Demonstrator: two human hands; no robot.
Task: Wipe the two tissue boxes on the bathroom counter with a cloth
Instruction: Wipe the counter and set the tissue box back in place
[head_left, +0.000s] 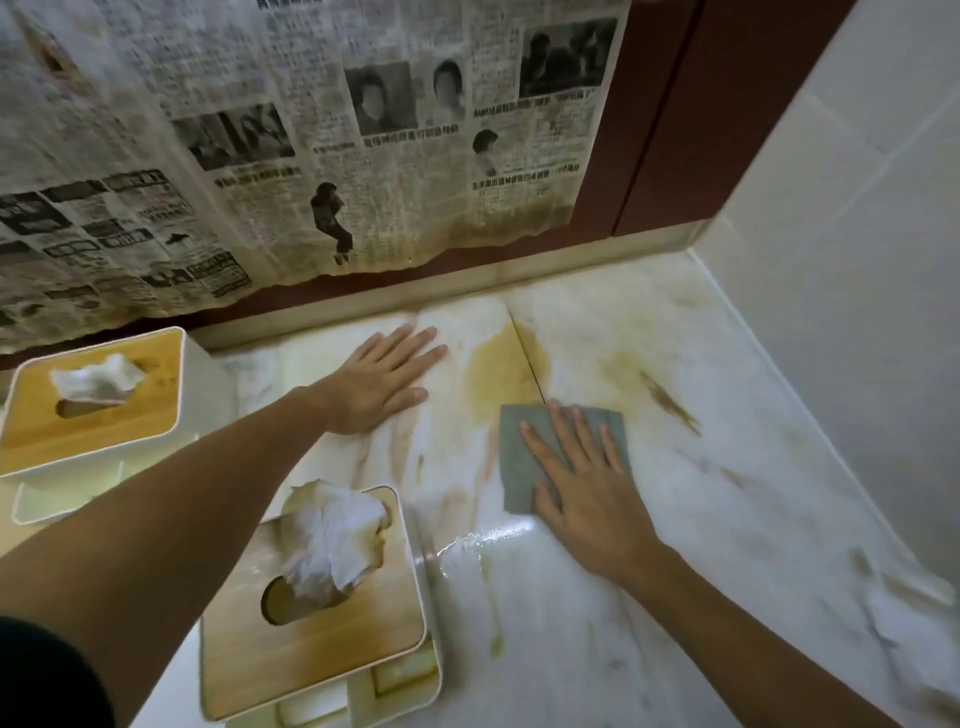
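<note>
Two white tissue boxes with wooden lids stand on the stained marble counter (701, 467). The near tissue box (311, 623) is at the bottom centre, a white tissue sticking out of its slot. The far tissue box (98, 400) stands at the left edge, also with a tissue poking up. A grey-green cloth (524, 457) lies flat on the counter right of the near box. My right hand (587, 478) presses flat on the cloth with straight fingers. My left hand (384, 379) rests flat on the bare counter, between the far box and the cloth, holding nothing.
Yellowed newspaper (291, 145) covers the wall behind the counter, above a dark red panel (675, 130). A white tiled wall (857, 234) closes the right side. Brown-yellow stains (498, 374) and a wet streak (483, 540) mark the marble.
</note>
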